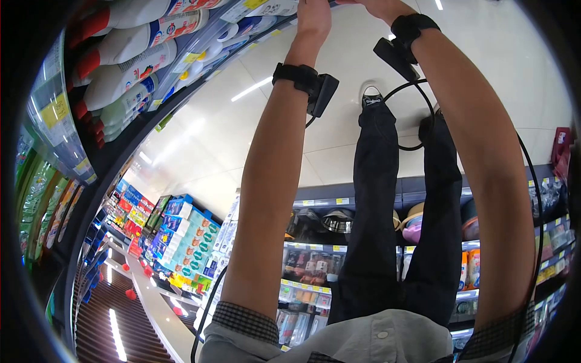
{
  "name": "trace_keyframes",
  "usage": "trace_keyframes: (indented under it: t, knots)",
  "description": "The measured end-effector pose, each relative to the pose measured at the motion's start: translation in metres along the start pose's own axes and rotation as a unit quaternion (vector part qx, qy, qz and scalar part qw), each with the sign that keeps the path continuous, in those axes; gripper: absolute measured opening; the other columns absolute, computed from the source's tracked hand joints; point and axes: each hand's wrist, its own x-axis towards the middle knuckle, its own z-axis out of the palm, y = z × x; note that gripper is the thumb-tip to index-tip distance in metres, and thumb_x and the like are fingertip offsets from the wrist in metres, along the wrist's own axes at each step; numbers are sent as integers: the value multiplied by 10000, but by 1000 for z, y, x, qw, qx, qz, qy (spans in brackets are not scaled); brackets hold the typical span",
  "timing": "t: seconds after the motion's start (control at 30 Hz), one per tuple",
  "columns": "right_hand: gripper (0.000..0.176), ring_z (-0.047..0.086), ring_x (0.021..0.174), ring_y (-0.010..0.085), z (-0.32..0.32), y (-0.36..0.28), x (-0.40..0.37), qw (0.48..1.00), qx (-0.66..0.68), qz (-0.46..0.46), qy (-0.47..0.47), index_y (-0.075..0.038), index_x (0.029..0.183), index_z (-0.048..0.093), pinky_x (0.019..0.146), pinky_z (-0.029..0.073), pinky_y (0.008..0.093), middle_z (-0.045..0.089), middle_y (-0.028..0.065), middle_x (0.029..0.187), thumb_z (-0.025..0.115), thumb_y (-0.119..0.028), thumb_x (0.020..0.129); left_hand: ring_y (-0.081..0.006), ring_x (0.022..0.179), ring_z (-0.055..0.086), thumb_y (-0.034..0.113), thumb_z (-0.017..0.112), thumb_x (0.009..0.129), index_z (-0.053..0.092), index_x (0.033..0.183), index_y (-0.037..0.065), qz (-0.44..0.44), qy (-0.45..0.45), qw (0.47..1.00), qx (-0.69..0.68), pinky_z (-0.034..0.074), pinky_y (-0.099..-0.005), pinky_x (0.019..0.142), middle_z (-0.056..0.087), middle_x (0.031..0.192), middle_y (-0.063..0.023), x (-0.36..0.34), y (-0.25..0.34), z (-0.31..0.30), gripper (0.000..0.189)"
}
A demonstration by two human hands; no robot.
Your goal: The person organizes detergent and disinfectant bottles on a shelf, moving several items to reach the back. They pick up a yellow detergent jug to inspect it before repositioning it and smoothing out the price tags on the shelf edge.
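At the top edge, my left hand (pixel 314 18) shows only in part, close to the shelf edge (pixel 245 15) with its price labels. My right hand (pixel 382 7) is also cut off by the frame, to the right of it. The fingers of both hands fall mostly outside the picture, so whether they hold anything is hidden. Black straps with small box devices sit on both wrists. White bottles (pixel 130 69) with red caps lie along the shelf at upper left, nearest to my left hand.
Pale floor tiles (pixel 266 133) stretch beneath me, with my shoe (pixel 371 97) on them. Behind my legs stands a shelf holding metal bowls (pixel 338 221) and packets. Stacked boxed goods (pixel 187 236) are at lower left. Black cables (pixel 540 242) run along my arms.
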Motion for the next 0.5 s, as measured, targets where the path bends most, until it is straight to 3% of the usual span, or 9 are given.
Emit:
trace_keyframes:
  t: [0.03, 0.1, 0.2, 0.27, 0.4, 0.47, 0.5]
  knots:
    - [286, 587, 802, 198, -2, 9, 13, 999, 41, -13, -32, 19, 1050, 562, 592, 531, 331, 581, 103, 903, 551, -210, 879, -256, 1238, 384, 431, 300, 958, 241, 1384, -18, 1, 1, 1000, -2, 331, -336, 1022, 296, 1405, -155, 2, -1, 3, 622]
    - [280, 588, 785, 198, -3, 12, 18, 994, 82, -27, -65, 22, 1031, 566, 581, 530, 337, 578, 99, 885, 555, -212, 877, -261, 1225, 402, 494, 301, 939, 266, 1373, -25, -83, 31, 990, -106, 357, -328, 1001, 309, 1389, -179, 4, 11, 10, 677]
    - [268, 581, 745, 193, -6, 11, 18, 995, 74, -23, -56, 20, 1012, 561, 571, 526, 335, 574, 88, 849, 554, -211, 877, -258, 1220, 407, 525, 312, 926, 281, 1358, -44, -66, 45, 987, -140, 354, -325, 1003, 333, 1367, -191, 0, 17, 14, 716]
    - [298, 605, 698, 215, -4, 8, 15, 999, 6, -34, -22, 19, 1076, 555, 549, 535, 346, 586, 107, 878, 548, -203, 876, -255, 1214, 414, 530, 320, 922, 288, 1350, -52, -65, 53, 990, -110, 360, -321, 991, 358, 1348, -192, -4, 20, 16, 724]
    - [360, 632, 636, 240, 6, 1, 15, 998, 68, 4, 10, 31, 1154, 525, 525, 537, 349, 619, 146, 856, 535, -198, 877, -249, 1197, 433, 531, 331, 920, 298, 1357, -26, -105, 62, 989, -82, 376, -309, 954, 416, 1315, -186, -4, 29, 18, 709]
    - [425, 651, 607, 261, 7, -2, 19, 990, -98, -90, 43, 52, 1218, 471, 507, 535, 350, 638, 183, 784, 525, -194, 876, -253, 1190, 440, 529, 339, 918, 298, 1364, -5, -93, 26, 992, -77, 375, -308, 947, 415, 1324, -181, -6, 29, 17, 697]
    - [425, 651, 607, 261, 8, 0, 18, 990, -98, -92, 43, 52, 1218, 471, 507, 535, 350, 638, 183, 784, 525, -194, 876, -256, 1184, 446, 527, 348, 917, 299, 1372, 16, -81, -10, 994, -72, 375, -306, 940, 415, 1334, -176, -9, 29, 16, 686]
